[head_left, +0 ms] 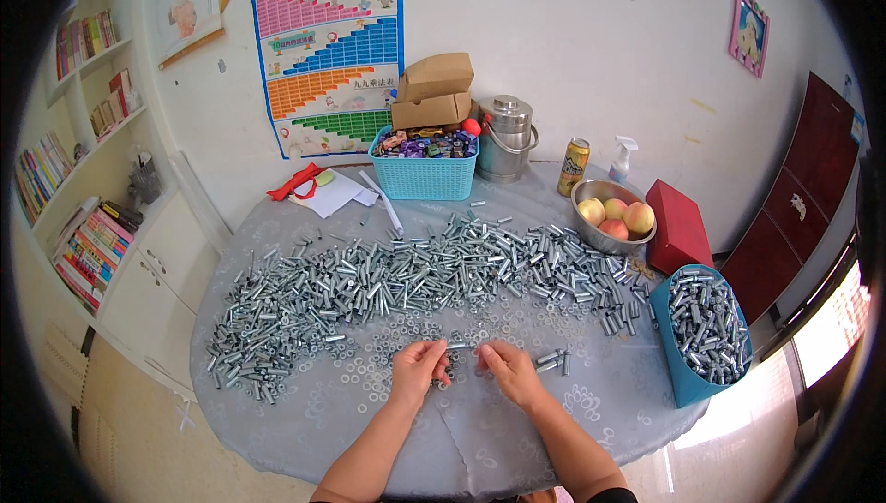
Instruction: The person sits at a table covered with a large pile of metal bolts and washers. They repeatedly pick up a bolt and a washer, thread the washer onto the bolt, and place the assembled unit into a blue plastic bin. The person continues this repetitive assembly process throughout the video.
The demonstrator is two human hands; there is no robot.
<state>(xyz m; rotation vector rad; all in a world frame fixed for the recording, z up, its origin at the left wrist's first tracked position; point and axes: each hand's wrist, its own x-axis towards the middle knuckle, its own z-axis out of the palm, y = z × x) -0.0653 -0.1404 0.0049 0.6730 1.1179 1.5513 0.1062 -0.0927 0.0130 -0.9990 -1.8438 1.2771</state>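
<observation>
Above the near middle of the table, my left hand (420,372) pinches a short silver metal bolt (458,345) between thumb and fingers, its free end pointing right. My right hand (509,374) is closed close to that end, thumb and fingers together; whatever is in its fingertips is too small to make out. Loose washers (355,377) and small rings lie around and beneath my left hand. Beyond both hands spreads a wide heap of similar metal bolts or sleeves (420,268). A few finished-looking metal pieces (554,361) lie beside my right hand.
At the right edge stands a blue bin (678,360) full of metal pieces. Behind are a steel bowl (604,237) of peaches, a red box (678,226), a can (573,167), a spray bottle (622,160), a metal canister (505,138), and a turquoise basket (425,178) with cardboard boxes.
</observation>
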